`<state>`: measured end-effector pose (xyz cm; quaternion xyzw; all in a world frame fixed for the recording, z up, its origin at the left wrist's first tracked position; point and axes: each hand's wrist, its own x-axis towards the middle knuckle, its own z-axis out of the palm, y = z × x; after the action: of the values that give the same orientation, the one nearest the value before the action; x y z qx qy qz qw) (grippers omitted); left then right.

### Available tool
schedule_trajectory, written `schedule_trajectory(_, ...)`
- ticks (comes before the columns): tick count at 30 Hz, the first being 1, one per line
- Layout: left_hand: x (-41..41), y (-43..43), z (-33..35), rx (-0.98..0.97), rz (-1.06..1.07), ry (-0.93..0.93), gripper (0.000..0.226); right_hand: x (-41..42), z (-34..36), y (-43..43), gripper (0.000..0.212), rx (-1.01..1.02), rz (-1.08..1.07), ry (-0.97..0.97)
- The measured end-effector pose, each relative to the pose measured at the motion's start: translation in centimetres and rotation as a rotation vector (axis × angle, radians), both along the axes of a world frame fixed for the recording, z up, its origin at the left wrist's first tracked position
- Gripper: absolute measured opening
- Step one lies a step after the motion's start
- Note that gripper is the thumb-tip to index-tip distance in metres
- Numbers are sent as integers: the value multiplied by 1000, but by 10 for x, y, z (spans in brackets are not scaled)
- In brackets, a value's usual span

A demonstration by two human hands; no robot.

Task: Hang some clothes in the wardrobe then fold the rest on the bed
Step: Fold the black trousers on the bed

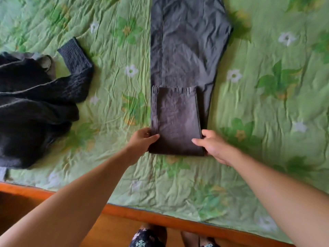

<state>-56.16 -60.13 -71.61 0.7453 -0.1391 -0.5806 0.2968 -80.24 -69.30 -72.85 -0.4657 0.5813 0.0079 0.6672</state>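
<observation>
Dark grey trousers [185, 50] lie lengthwise on the bed, legs together, running from the top edge of the view toward me. Their lower leg end [176, 120] is folded back over the rest, forming a flat rectangle. My left hand [142, 141] grips the near left corner of that fold, thumb on top. My right hand [211, 145] grips the near right corner, thumb pressed on the cloth. A crumpled black knitted sweater [35, 107] lies at the left, one ribbed sleeve reaching toward the trousers.
The bed is covered with a wrinkled green floral bedspread [267, 122]. An orange wooden bed frame edge [160, 218] runs across the bottom. My feet in patterned slippers [147, 237] stand on the floor below it.
</observation>
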Motion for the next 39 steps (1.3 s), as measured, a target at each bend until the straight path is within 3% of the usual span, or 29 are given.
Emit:
schedule_trajectory(5,0,14,-3,3,-84,-26,4,2,8,10,29,-65,85,76)
schedule_trajectory(9,-7,35,-1,82,-180,51,14,-8,19,27,61,81,5,95)
schedule_trajectory(14,-11,45,11,110,-118,99,13,-1,35,37,63,302,-175,76)
schedule_trajectory(19,2,0,17,-25,39,60,12,22,33,4,52,238,-402,31)
schedule_trajectory(23,13,-40,29,-81,14,-18,18,38,40,-20,81,77,-415,25)
schedule_trajectory(24,18,-53,37,-117,2,-36,18,45,49,-31,80,24,-445,-6)
schedule_trajectory(29,59,-173,72,-332,134,61,18,85,95,-146,30,-214,-507,-196)
schedule_trajectory(31,74,-212,72,-325,142,179,12,92,87,-191,34,-125,-484,-237)
schedule_trajectory(33,79,-217,57,-173,-4,183,11,83,74,-198,46,67,-309,-79)
schedule_trajectory(35,75,-196,42,-6,-99,122,17,68,59,-177,32,215,-194,0)
schedule_trajectory(39,55,-136,28,50,-98,195,12,38,36,-125,34,328,-259,-135)
